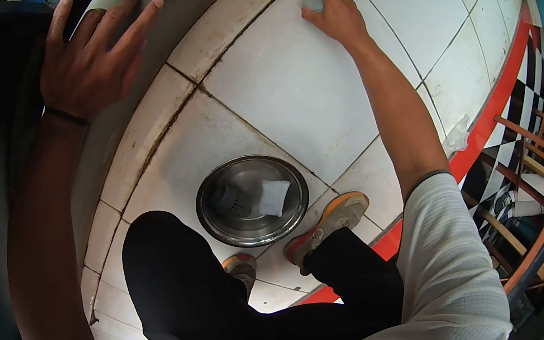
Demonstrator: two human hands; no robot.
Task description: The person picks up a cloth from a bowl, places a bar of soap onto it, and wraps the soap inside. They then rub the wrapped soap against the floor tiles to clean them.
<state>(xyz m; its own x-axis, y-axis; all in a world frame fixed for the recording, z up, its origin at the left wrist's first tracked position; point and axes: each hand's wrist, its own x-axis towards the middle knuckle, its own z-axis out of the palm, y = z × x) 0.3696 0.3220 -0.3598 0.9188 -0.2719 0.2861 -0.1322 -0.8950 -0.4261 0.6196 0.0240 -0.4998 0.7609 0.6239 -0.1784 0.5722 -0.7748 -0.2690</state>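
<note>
My right hand is closed around a small pale green pad, holding it against a large white tile. The hand covers most of the pad, and I cannot tell whether it is a sponge or soap. Fingers spread, my left hand is at the edge of a grey ledge on the upper left, with a dark band at its wrist. Between my feet and the tiles stands a round metal basin. Inside it lie a white, pillow-shaped pad and a dark grey piece.
My shoes are close beside the basin. Dirty grout lines run between the tiles. At right, a red border strip edges a black-and-white checkered floor with wooden chairs. A crumpled clear plastic bag lies near the strip.
</note>
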